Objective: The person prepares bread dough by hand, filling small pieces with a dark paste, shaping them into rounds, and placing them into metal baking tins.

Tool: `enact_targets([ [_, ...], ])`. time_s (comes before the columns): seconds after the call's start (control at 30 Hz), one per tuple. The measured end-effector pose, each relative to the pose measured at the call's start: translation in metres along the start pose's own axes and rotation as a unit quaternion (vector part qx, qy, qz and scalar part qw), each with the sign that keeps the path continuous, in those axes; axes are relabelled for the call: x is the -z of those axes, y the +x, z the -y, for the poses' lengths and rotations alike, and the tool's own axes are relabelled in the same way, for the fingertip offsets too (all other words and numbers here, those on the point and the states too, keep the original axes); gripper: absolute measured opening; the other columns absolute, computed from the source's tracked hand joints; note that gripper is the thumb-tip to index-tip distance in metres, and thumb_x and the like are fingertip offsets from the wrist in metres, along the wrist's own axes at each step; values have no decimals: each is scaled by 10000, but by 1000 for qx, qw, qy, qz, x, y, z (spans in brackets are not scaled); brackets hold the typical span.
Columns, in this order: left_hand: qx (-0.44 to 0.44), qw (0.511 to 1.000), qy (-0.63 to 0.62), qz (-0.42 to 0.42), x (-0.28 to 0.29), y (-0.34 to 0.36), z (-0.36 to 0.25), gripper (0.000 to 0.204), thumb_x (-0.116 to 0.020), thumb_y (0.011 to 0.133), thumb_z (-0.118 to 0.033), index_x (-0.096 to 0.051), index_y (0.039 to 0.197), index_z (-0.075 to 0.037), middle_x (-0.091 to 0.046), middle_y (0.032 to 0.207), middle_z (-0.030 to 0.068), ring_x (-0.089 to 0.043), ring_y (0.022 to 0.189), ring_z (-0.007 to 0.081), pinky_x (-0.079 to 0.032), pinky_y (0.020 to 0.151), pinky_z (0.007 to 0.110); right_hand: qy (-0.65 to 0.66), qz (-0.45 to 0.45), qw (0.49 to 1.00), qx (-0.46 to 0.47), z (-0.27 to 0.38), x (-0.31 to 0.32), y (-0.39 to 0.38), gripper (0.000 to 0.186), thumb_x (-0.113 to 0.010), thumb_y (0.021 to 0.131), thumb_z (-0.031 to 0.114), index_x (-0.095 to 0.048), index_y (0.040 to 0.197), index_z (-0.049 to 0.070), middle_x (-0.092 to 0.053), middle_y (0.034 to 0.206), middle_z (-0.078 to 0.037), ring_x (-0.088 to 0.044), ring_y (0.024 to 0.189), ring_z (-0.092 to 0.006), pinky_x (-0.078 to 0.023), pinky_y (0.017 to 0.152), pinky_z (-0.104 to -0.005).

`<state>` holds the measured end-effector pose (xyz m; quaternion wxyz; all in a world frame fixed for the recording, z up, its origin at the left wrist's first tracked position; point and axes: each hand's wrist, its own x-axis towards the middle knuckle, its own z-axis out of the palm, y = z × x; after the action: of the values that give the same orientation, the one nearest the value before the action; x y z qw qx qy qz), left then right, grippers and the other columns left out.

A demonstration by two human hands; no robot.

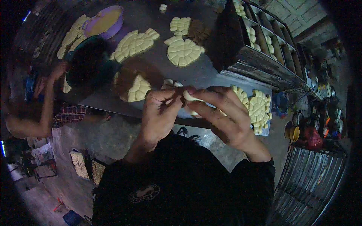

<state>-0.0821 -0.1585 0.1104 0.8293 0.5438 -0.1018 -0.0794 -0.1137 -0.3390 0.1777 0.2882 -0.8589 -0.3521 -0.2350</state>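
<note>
My left hand [160, 113] and my right hand [222, 113] meet above the near edge of a dark metal table [211, 73]. Both pinch one pale piece of dough [189, 97] between their fingertips. Just beyond the fingers lie a few small dough lumps [169, 83]. To the right, under my right hand, a tray [268, 130] holds dough pieces set in round clusters [259, 109].
Further dough clusters [183, 51] [132, 43] lie across the table. A purple bowl [103, 22] stands at the far left. Another person [85, 66] leans over the table's left side. A rack of trays [264, 41] rises at the right; pots and tins [313, 130] sit beyond.
</note>
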Motion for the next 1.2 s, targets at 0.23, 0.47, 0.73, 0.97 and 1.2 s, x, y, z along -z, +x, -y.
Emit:
enact_targets([
  [0.23,-93,983,119,106,-25,-5,-34,169,-589,921,42,-683,1056,85,-698,1080,189,-672,990,203,-543,838,300,77,-49,993,-73,-2,16,-12,211,-774,723,11,-708,921,44,-656,905,-84,-591,839,-257,-478,688,-339],
  [0.47,-108,974,-35,194,14,35,-4,232,-646,895,15,-701,1115,-34,-692,1142,154,-668,1048,196,-546,874,313,216,-101,963,-124,-10,-6,16,333,-802,761,98,-616,1022,6,-654,920,-102,-561,811,-197,-439,732,-311],
  [0.73,222,943,-177,174,94,74,12,215,-621,937,-75,-602,1139,-3,-648,1120,111,-616,1034,190,-511,870,350,18,43,972,-230,-36,-73,56,458,-834,676,207,-647,1080,100,-689,979,-49,-565,785,-252,-392,665,-364],
  [0.97,75,930,234,274,169,76,82,192,-718,868,-144,-706,996,-2,-616,1003,81,-575,744,117,-460,707,282,476,-143,646,-579,-20,-208,0,572,-852,745,131,-486,1180,62,-619,1067,-126,-608,994,-205,-504,792,-345],
  [1.2,-110,843,385,361,163,158,135,662,-825,724,-258,-547,1299,-82,-617,1129,80,-571,1056,278,-427,968,442,-24,-120,804,-582,-69,-221,-54,351,-678,834,-6,-561,1164,24,-625,1124,-153,-618,994,-282,-498,874,-363],
])
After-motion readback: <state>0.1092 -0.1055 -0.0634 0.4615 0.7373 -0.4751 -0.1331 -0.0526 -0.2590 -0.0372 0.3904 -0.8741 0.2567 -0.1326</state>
